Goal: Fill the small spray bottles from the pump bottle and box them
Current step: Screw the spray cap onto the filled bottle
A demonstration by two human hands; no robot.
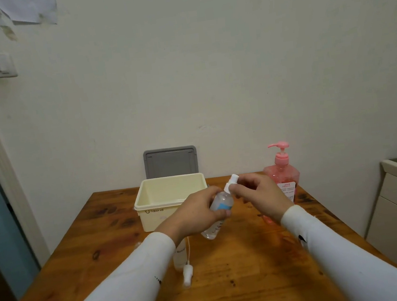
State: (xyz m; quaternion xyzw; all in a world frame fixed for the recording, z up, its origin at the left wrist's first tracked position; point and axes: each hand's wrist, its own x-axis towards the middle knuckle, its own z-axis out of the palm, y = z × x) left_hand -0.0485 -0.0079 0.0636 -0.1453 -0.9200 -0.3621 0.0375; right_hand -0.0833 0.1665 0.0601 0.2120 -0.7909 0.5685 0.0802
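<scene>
Left hand (pixel 195 210) grips spray bottle (pixel 219 214) (blue label unreadable).

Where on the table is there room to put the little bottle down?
Bare wood shows between the two sleeves, near the front edge. More lies left of the cream box. It is crowded under the left arm, where another bottle and a loose spray top lie.
</scene>
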